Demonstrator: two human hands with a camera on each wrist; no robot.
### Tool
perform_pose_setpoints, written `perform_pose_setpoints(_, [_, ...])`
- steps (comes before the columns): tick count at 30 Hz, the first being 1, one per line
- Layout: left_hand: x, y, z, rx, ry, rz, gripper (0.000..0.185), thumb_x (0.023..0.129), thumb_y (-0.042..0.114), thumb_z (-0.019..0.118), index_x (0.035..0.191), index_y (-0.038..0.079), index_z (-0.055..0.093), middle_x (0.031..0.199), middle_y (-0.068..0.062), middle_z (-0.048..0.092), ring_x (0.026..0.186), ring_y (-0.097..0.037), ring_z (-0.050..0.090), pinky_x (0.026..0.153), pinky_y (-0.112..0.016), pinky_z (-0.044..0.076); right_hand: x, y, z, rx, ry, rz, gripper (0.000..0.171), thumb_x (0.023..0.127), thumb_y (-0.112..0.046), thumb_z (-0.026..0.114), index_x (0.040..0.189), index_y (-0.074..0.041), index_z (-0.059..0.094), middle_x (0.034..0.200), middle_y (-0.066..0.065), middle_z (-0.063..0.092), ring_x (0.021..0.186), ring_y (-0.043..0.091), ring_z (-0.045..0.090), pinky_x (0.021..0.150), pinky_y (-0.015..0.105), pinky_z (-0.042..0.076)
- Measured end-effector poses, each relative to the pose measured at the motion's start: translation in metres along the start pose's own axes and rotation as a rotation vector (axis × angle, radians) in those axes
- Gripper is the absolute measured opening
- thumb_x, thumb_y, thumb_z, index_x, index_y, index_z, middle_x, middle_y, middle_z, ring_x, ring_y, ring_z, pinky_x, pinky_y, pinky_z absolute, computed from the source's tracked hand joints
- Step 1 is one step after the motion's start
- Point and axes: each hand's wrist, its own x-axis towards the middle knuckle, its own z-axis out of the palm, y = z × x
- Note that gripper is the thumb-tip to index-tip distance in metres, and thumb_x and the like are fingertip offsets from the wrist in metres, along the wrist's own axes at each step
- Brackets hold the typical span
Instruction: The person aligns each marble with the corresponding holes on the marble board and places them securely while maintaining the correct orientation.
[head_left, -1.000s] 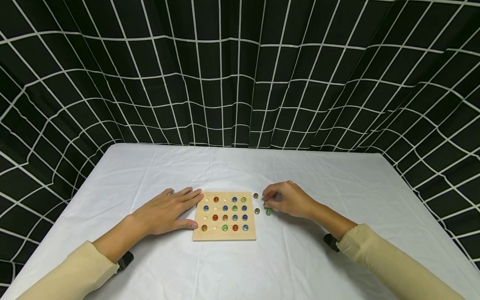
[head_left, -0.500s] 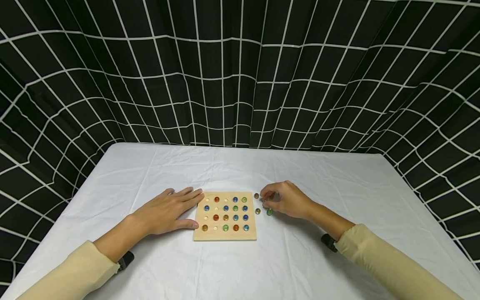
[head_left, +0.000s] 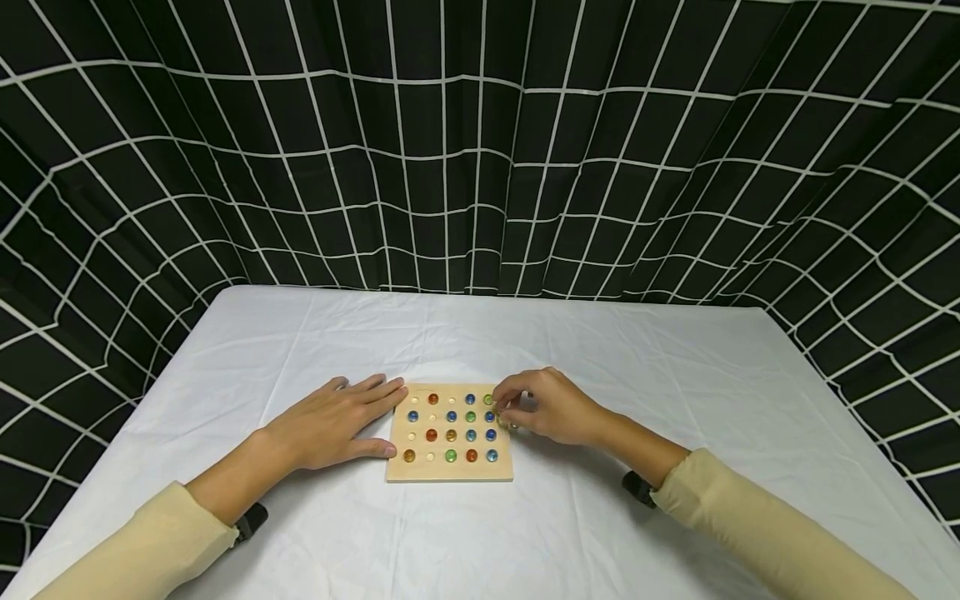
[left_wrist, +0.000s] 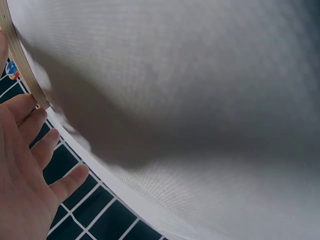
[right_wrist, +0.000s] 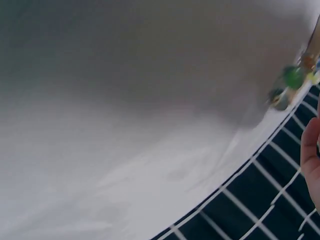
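Fingers of right hand curled, tips bunched over right edge of wooden board at frame centre; probably pinching a marble, but contents hidden by the knuckles. Fingers of left hand straight and spread, lying flat on white tablecloth, fingertips touching left edge of board, thumb against lower left corner. Board square, set with rows of holes; glass marbles in blue, green, orange and red seated in most holes, left column and a few others bare. In right wrist view, blurred green marble and darker one just beside it at upper right, on the cloth. Behind table, black curtain with white grid lines. No readable writing, brand or label anywhere.
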Motion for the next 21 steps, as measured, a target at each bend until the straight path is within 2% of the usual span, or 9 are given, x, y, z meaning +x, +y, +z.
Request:
perform_pose_setpoints(3, [0.0,0.0,0.0,-0.001,-0.001,0.0,0.084,0.093,0.07,0.047,0.157,0.016,0.034,0.16,-0.001,0.033,0.146,-0.029,0.032,0.109,-0.062,0.032,0.003,-0.01,0.004,0.01,-0.009,-0.035,0.018,0.086,-0.008,0.078,0.104,-0.01,0.074,0.091,-0.01,0.071,0.086,0.003,0.062,0.08,0.033,0.053])
perform_pose_setpoints(8, [0.0,0.0,0.0,-0.002,0.004,0.005,0.084,0.093,0.069,0.047,0.157,0.016,0.034,0.16,-0.001,0.034,0.146,-0.029,0.032,0.108,-0.06,0.033,0.01,-0.028,0.01,0.029,-0.03,-0.093,0.017,0.087,-0.008,0.076,0.104,-0.009,0.074,0.091,-0.008,0.071,0.084,0.003,0.061,0.073,0.033,0.054])
perform_pose_setpoints(13, [-0.001,0.0,-0.001,-0.006,0.006,0.008,0.083,0.093,0.069,0.047,0.156,0.016,0.034,0.16,-0.001,0.034,0.146,-0.029,0.032,0.108,-0.062,0.032,0.018,-0.04,0.018,0.049,-0.058,-0.132,0.016,0.088,-0.009,0.075,0.104,-0.01,0.075,0.093,-0.009,0.071,0.079,0.005,0.058,0.07,0.028,0.053])
perform_pose_setpoints(21, [-0.001,-0.001,0.0,-0.001,0.004,0.008,0.084,0.093,0.071,0.045,0.157,0.016,0.033,0.16,-0.001,0.033,0.146,-0.028,0.031,0.109,-0.062,0.031,0.027,-0.053,0.03,0.006,-0.091,-0.167,0.015,0.089,-0.012,0.076,0.104,-0.011,0.075,0.093,-0.008,0.072,0.082,0.011,0.061,0.073,0.026,0.051])
